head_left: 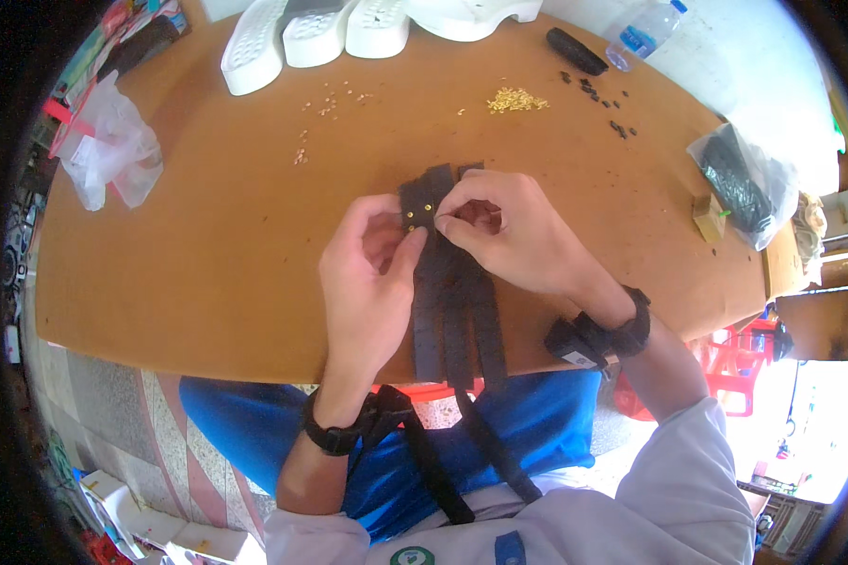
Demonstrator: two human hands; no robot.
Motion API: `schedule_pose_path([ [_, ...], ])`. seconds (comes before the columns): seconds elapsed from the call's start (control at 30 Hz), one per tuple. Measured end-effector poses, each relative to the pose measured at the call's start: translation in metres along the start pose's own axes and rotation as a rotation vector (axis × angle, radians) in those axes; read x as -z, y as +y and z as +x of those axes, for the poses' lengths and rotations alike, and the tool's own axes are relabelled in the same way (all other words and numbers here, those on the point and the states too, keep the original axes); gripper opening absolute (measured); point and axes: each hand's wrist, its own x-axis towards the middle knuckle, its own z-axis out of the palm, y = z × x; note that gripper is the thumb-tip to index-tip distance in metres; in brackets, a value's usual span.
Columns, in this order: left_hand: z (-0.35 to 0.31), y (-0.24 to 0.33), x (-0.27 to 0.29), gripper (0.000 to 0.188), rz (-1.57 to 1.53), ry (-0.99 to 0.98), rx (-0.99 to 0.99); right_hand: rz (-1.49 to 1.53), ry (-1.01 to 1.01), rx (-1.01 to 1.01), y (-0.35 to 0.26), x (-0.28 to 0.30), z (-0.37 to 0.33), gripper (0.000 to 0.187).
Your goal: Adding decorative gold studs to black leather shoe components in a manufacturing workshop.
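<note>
Black strips of strap material lie bunched together at the near middle of the table, their lower ends reaching its front edge. A few small gold studs show on the wider upper part. My left hand pinches the left edge of that part between thumb and fingers. From the right, my right hand has its thumb and fingertips pressed together at the strap's surface, beside the studs. Whatever sits between those right fingertips is too small or hidden to make out.
A heap of gold studs and scattered pale bits lie farther back. White shoe soles line the far edge. Far right are a black roll, black bits and a water bottle. Plastic bags flank the table.
</note>
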Motion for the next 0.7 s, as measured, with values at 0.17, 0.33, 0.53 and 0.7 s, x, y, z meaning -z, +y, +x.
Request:
schedule_pose_path([
  [0.17,-0.0006,-0.0028,0.0002,0.025,0.015,-0.009,0.002,-0.026,0.001,-0.024,-0.0050,-0.0017,-0.0013,0.013],
  [0.33,-0.0007,0.0001,-0.0013,0.025,0.048,-0.034,0.010,-0.054,0.034,-0.010,-0.0074,-0.0045,-0.0018,0.014],
  [0.53,-0.0012,0.0004,-0.0010,0.026,0.063,-0.020,0.008,-0.097,0.045,-0.009,-0.0078,-0.0076,-0.0024,0.017],
  [0.7,0.0003,-0.0008,0.0027,0.026,-0.011,-0.038,0.007,-0.112,0.041,0.011,-0.0091,-0.0061,-0.0026,0.017],
])
